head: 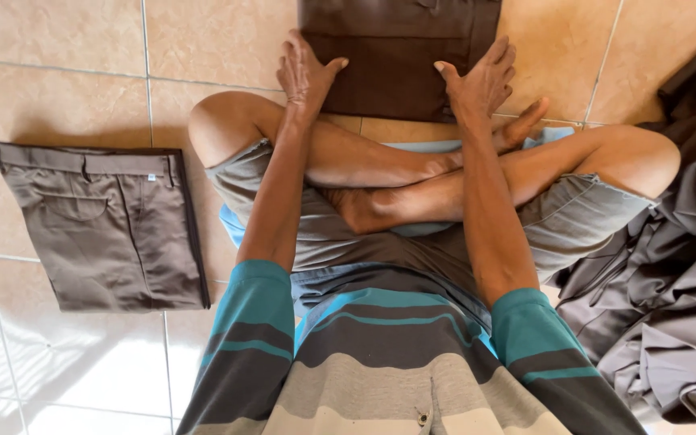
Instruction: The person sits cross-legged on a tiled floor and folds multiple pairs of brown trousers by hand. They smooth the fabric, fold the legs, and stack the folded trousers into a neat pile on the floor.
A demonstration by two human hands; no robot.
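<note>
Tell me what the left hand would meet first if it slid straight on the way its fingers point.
The left hand already rests on the edge of the dark brown folded garment. Its fingers point toward the picture's top, so it would probably meet only floor tile beside that garment.

Bright daylight fills the scene. Strong glare washes out the glossy floor tiles (66, 362) at the lower left corner. Soft shadows lie beside the folded brown trousers (106, 225) and under the knees. The picture is sharp, with slight wide-angle stretching toward the edges.
</note>
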